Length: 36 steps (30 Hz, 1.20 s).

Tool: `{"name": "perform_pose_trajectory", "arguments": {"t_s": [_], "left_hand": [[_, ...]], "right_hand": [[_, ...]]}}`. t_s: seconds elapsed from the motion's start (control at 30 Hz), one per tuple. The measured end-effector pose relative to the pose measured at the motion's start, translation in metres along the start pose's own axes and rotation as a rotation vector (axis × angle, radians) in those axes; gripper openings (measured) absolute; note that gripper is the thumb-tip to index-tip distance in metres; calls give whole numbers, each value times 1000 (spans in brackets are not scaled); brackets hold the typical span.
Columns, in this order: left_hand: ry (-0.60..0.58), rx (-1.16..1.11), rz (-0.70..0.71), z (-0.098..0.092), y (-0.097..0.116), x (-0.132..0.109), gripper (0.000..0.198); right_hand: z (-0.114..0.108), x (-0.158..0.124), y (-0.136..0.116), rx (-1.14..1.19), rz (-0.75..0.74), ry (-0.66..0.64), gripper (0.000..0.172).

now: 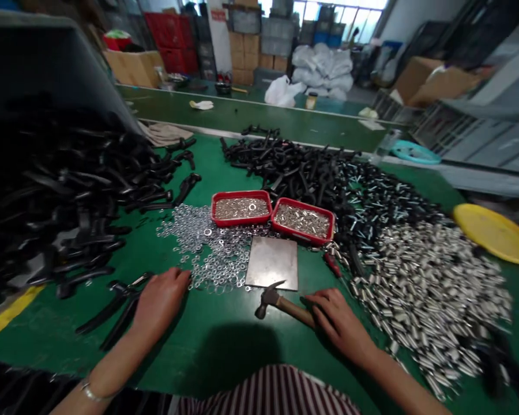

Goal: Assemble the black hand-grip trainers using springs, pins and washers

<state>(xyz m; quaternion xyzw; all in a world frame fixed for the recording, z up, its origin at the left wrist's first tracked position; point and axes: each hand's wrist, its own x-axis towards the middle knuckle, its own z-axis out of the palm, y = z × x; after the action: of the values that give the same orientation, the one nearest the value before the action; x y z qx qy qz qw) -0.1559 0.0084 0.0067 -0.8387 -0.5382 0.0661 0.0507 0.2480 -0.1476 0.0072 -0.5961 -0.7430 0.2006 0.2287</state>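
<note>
Left grip (162,300): apart, at washers (207,253). Right grip (339,320): clamped on hammer (281,302). Steel plate (272,262) at 12 o'clock; red trays (242,207) beyond.

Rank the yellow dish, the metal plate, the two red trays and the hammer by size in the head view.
1. yellow dish, though partly cut off
2. metal plate
3. red trays, both alike
4. hammer, handle partly under the right hand

Green table (225,340), two red trays (241,207), black handles (69,196), silver washers (211,253), yellow dish (495,233), striped garment (268,395).
</note>
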Motion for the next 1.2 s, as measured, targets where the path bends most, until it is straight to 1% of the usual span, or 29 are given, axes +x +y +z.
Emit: {"name": "perform_pose_trajectory", "arguments": {"t_s": [0.1, 0.17, 0.2, 0.27, 0.37, 0.43, 0.5, 0.57, 0.6, 0.67, 0.73, 0.77, 0.8, 0.87, 0.93, 0.97, 1.03, 1.1, 1.2], "left_hand": [[-20, -33, 3, 6, -11, 12, 34], [-30, -75, -19, 7, -14, 18, 38], [-35, -79, -25, 7, -13, 20, 39], [-43, -24, -21, 6, -11, 25, 39], [-42, 95, 1, 5, -8, 29, 37], [-27, 77, -3, 5, -11, 30, 37], [17, -30, -53, 3, -15, 29, 39], [94, -206, -121, -1, -15, 29, 40], [133, -320, -153, -5, -12, 29, 40], [166, -602, -203, -13, 5, 32, 41], [111, -923, -222, -25, 35, 39, 44], [56, -1084, -209, -31, 55, 43, 44], [6, -1226, -174, -38, 76, 48, 44], [-88, -1464, -77, -49, 118, 60, 40], [-159, -1634, -18, -55, 154, 72, 36], [-166, -1688, -9, -56, 168, 77, 34], [-162, -1777, -14, -55, 186, 84, 32], [-149, -1829, -30, -52, 192, 86, 31], [-153, -1863, -50, -45, 183, 83, 32]], "right_hand": [[-17, -15, 31, -69, 145, 151, 29], [-31, -16, 53, -153, 236, 223, 30], [-38, -12, 63, -213, 272, 232, 31], [-48, 2, 76, -374, 323, 196, 31], [-55, 28, 83, -625, 390, 105, 28], [-57, 39, 84, -694, 417, 88, 26], [-59, 42, 88, -658, 432, 125, 24], [-63, 40, 94, -511, 453, 214, 22], [-65, 37, 96, -384, 476, 268, 22], [-67, 33, 95, 0, 533, 347, 26], [-64, 34, 85, 475, 567, 336, 35], [-60, 37, 76, 690, 570, 305, 38], [-54, 42, 66, 869, 564, 265, 41], [-41, 55, 44, 1118, 542, 192, 41], [-28, 70, 23, 1275, 520, 143, 39], [-22, 77, 14, 1328, 508, 130, 38], [-13, 90, 2, 1370, 480, 127, 35], [-6, 100, -4, 1338, 453, 121, 32], [0, 107, -4, 1286, 426, 76, 28]]}}
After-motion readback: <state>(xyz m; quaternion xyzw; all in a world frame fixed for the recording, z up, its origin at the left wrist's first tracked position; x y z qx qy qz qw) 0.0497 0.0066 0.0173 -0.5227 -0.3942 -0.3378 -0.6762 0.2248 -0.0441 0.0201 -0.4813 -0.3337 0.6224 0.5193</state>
